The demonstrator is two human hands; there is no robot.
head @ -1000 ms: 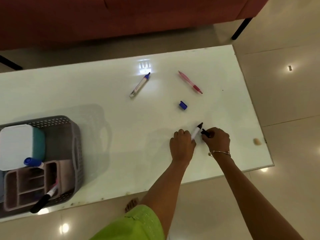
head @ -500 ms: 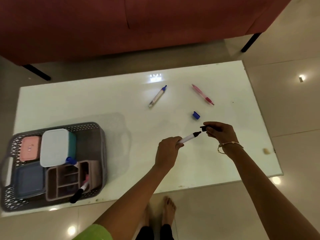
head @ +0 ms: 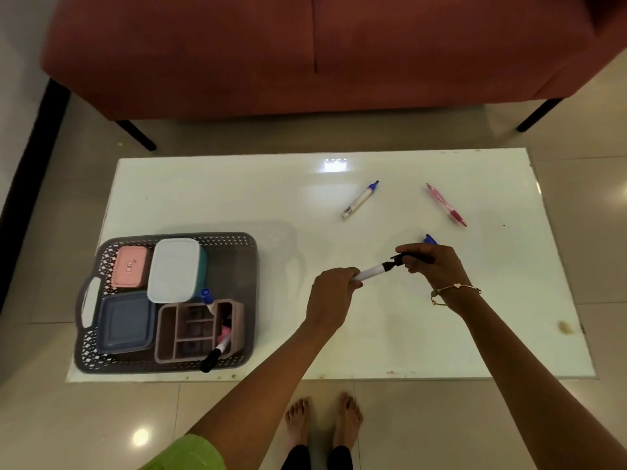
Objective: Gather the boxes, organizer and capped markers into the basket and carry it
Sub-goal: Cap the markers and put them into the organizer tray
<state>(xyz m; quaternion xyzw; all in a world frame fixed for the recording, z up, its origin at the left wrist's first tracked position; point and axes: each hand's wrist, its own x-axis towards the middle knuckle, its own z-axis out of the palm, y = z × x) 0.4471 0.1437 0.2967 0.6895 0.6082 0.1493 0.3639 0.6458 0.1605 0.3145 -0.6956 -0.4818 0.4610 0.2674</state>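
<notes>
Frame centre: marker (head: 371,273) is gripped by left hand (head: 334,293); its black cap (head: 405,256) is pinched at the tip by right hand (head: 436,268). Basket (head: 135,363), holding boxes (head: 174,269) and organizer (head: 196,330), is noted on desk (head: 237,191), lower left.

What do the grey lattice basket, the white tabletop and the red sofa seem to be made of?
Grey lattice basket: probably moulded plastic, matte; regular cut-out pattern, moulded handle.
White tabletop: glass or lacquered board, glossy; it shows a bright, mirror-like reflection.
Red sofa: soft matte fabric, perhaps suede-like; no shine, one seam.
</notes>
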